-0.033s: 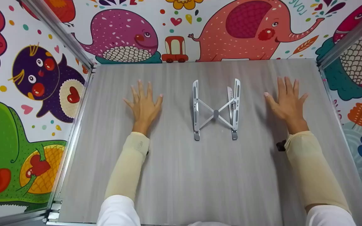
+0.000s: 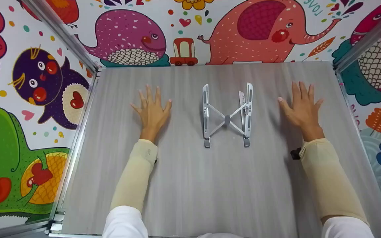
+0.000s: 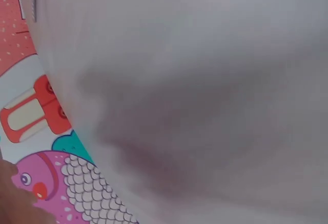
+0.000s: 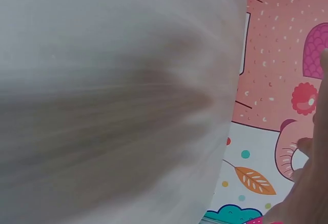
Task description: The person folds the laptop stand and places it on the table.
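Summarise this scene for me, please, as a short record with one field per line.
Left grip: person's bare hand, fingers spread, holding nothing
Right grip: person's bare hand, fingers spread, holding nothing
Object: silver folding stand, unfolded, crossed in the middle
Surface: light wood-grain table
Position: stand rests on the table between the two grips, touching neither
Clothing: beige sleeves on the forearms, white sleeves above
Backdrop: printed wall with an elephant and a whale
Unclear: whether either palm touches the table

Left hand [image 2: 152,114] shifted very slightly toward silver stand [image 2: 227,120].
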The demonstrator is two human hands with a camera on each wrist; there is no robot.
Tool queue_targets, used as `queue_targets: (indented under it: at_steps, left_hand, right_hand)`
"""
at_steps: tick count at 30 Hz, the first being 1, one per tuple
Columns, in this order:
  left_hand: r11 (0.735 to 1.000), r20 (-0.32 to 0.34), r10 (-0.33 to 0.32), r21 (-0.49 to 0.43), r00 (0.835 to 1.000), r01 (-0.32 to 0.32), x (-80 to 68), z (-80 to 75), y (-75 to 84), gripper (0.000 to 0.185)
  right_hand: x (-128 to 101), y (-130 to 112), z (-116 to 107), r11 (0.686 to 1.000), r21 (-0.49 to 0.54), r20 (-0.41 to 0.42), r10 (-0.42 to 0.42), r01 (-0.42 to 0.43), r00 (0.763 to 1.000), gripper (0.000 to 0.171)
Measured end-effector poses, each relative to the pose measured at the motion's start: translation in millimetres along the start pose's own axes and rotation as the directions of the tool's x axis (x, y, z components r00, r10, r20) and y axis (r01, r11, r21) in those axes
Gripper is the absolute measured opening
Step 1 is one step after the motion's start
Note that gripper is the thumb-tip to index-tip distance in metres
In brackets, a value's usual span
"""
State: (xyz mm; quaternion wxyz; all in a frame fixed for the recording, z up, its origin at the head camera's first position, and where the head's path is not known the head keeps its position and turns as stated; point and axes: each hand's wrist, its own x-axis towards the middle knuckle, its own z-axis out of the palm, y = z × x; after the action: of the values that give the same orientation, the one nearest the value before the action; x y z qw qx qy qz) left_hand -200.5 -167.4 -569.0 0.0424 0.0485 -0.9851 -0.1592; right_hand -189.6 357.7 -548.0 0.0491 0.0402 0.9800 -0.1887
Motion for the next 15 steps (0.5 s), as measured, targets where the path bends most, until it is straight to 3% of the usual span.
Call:
queue_targets:
  at_steps: [3,6,8,10,12,15]
  left_hand:
    - [0.999,0.029,0.012,-0.052,1.0,-0.01,-3.4,1.7,4.6,0.077]
    - [0.969,0.093,0.039,-0.247,0.995,-0.015,-11.6,5.0,14.9,0.068]
    - [0.917,0.13,0.06,-0.398,0.99,-0.003,-16.4,7.7,24.0,0.061]
    - [0.835,0.175,0.077,-0.549,0.981,0.032,-21.4,12.3,34.1,0.054]
    - [0.764,0.212,0.09,-0.642,0.973,0.069,-26.8,17.4,45.4,0.049]
    - [0.68,0.253,0.109,-0.724,0.961,0.113,-36.0,25.6,62.6,0.046]
  right_hand:
    - [-4,1,3,0.999,0.039,-0.011,-0.006,0.007,1.0,0.091]
    - [-12,0,10,0.988,0.146,-0.049,-0.036,0.043,0.998,0.084]
    - [-16,-2,16,0.97,0.225,-0.091,-0.072,0.091,0.993,0.075]
    - [-19,-6,23,0.943,0.3,-0.132,-0.108,0.144,0.985,0.066]
    - [-23,-11,30,0.917,0.352,-0.161,-0.139,0.189,0.977,0.059]
    - [-29,-23,42,0.889,0.403,-0.165,-0.162,0.216,0.973,0.054]
